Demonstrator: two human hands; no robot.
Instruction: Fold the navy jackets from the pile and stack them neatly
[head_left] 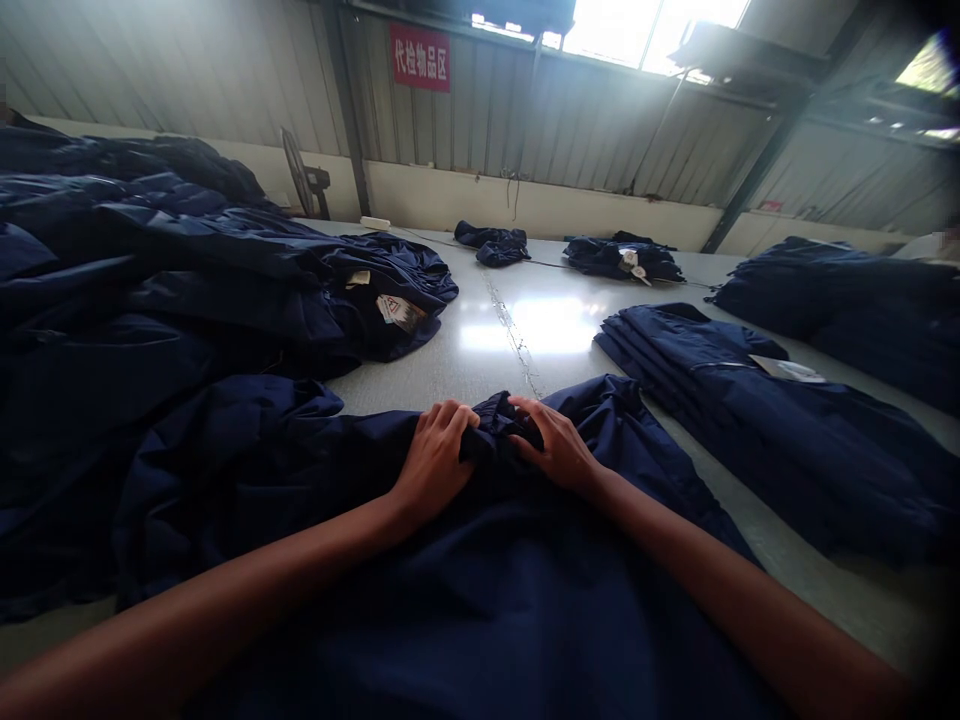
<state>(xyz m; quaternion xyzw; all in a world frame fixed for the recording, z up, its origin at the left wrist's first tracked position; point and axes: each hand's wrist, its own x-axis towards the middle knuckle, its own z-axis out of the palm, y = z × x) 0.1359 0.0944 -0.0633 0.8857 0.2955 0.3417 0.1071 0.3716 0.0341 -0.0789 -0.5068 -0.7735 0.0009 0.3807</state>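
Observation:
A dark navy jacket (480, 600) lies spread across the table in front of me, reaching down to the lower edge of the view. At its far edge, my left hand (442, 455) has its fingers curled over the gathered cloth. Close by on the right, my right hand (555, 445) pinches the same bunched, elastic-looking edge (496, 415) between thumb and fingers. A short stretch of ruched fabric shows between the two hands. Some of the fingertips are hidden in the folds.
A large heap of navy garments (187, 270) fills the left, with a printed tag (401, 312) on it. Folded navy garments (750, 400) are stacked at right. Smaller bundles (491, 243) lie farther back on the pale table (480, 350). A fan (300, 175) stands by the wall.

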